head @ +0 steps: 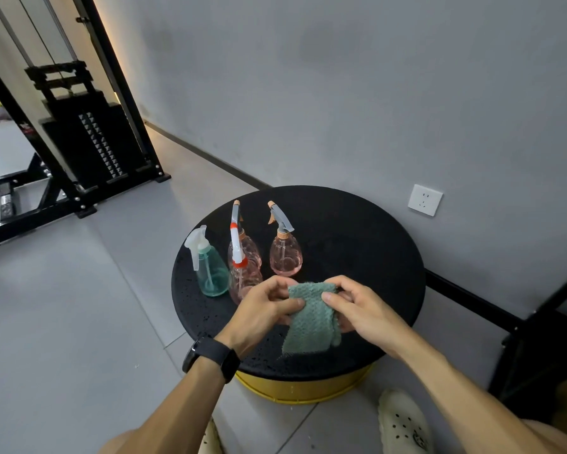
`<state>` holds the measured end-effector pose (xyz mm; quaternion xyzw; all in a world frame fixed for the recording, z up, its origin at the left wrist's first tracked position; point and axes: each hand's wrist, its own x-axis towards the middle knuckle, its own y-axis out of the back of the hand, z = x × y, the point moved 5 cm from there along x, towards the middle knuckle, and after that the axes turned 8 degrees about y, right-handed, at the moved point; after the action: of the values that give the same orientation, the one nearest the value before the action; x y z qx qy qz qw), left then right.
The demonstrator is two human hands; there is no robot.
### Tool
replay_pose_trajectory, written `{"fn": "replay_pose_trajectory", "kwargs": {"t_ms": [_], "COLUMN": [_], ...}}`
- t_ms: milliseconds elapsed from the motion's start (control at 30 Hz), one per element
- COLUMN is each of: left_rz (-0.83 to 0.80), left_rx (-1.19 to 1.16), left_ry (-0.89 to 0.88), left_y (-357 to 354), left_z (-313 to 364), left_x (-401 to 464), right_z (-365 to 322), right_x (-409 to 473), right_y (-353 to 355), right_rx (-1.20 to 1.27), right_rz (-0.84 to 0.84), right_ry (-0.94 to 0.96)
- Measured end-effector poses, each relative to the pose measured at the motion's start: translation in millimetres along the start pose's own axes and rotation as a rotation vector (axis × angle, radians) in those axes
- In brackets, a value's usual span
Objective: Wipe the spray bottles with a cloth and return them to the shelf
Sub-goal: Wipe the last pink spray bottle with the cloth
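Cloth (pixel 310 317) readying: we pinch it with left hand (pixel 262 309) and right hand (pixel 357 308); next we pick a spray bottle (pixel 285 253).

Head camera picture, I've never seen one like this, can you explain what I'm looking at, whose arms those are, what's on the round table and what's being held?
There is no machine here. The single picture comes from a wide-angle camera worn on a person's head, looking forward and down, so the two arms reaching in from the bottom are the wearer's own.

The left hand, with a dark watch on its wrist, and the right hand together hold a green cloth, pinching it near its top edge with their fingers.

They are above a round black table. Four spray bottles stand on it: a teal bottle with a white trigger, a pink bottle with a red and white trigger beside it, another pink bottle behind that, and a third pink bottle to the right. No bottle is held yet.

Behind are a grey wall with a socket and a black weight machine.
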<state>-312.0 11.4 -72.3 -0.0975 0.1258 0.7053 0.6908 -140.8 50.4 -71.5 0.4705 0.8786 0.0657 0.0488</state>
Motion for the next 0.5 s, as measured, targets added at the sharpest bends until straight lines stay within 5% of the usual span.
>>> {"fn": "replay_pose_trajectory", "kwargs": {"t_ms": [300, 500], "left_rz": [0.017, -0.013], "left_rx": [-0.048, 0.015], "left_ry": [0.068, 0.177], "left_y": [-35, -53], "left_z": [-11, -32], "left_x": [31, 63], "right_z": [21, 59], "right_x": [1, 14], "right_y": [35, 57], "right_rx": [-0.091, -0.115], "right_rz": [0.096, 0.010], "right_ry": [-0.055, -0.185]}}
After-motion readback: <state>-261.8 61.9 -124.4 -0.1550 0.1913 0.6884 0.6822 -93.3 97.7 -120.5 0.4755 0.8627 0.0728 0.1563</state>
